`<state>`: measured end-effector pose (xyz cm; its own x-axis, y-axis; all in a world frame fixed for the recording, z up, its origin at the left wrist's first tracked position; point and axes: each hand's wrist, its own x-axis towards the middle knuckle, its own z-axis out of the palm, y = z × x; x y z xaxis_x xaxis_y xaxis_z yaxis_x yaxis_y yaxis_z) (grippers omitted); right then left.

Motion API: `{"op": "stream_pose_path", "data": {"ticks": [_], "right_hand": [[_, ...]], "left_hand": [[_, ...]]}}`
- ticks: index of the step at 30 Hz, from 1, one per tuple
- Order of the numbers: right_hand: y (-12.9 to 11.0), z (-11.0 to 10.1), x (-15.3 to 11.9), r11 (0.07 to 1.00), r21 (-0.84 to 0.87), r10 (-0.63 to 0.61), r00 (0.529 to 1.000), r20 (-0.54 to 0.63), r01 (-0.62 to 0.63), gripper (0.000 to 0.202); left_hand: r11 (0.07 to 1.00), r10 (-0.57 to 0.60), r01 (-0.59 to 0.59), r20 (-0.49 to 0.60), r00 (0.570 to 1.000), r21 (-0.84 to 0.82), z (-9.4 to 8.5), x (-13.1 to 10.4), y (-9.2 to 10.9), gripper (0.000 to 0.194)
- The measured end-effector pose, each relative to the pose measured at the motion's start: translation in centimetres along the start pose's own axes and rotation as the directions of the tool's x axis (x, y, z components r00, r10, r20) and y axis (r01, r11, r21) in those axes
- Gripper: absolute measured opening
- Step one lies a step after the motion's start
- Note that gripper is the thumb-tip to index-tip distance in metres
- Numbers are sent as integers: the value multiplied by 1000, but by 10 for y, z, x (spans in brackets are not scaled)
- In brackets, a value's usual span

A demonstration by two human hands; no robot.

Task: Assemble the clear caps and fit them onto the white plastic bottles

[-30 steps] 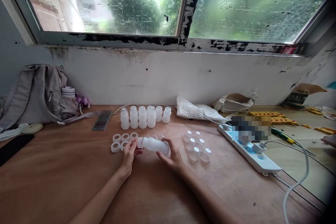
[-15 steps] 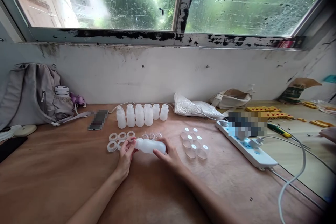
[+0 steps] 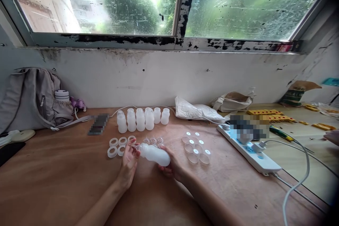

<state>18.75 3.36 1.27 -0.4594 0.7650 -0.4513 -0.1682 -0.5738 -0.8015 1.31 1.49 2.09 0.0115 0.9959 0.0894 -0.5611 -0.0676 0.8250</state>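
Roughly crosswise, the bottle [image 3: 155, 155] points its neck [image 3: 143, 149] leftward.

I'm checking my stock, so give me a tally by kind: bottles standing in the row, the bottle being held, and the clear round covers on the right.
Standing bottles: 6
Held bottle: 1
Clear round covers with white spots: 6
Total: 13

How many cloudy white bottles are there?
7 visible: one bottle between left hand and right hand; four standing bottles in a row; two more at its right end. Others may hide behind.
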Motion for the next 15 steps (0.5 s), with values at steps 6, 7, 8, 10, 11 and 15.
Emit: {"op": "stream_pose_path", "data": {"ticks": [6,7,8,10,11,15], "right_hand": [[1,6,-4,965,-129,-239,967,-88,227,49],[0,7,-4,960,-154,-249,963,-100,232,48],[-1,7,-5,954,-184,-260,959,-114,237,46],[-3,10,-6,919,-292,-318,936,-152,265,44],[-3,11,-7,878,-376,-381,909,-171,297,41],[-1,15,-11,577,-710,-676,724,-138,404,30]], "left_hand": [[996,-63,60,-48,997,-73,-8,8,-2,38],[995,-69,66,-39,997,-80,-8,9,-1,38],[992,-81,79,-23,996,-94,-7,8,1,39],[981,-124,125,16,992,-148,-5,7,3,40],[972,-149,152,30,988,-180,-3,5,4,41],[942,-230,223,1,973,-252,0,2,0,43]]}}
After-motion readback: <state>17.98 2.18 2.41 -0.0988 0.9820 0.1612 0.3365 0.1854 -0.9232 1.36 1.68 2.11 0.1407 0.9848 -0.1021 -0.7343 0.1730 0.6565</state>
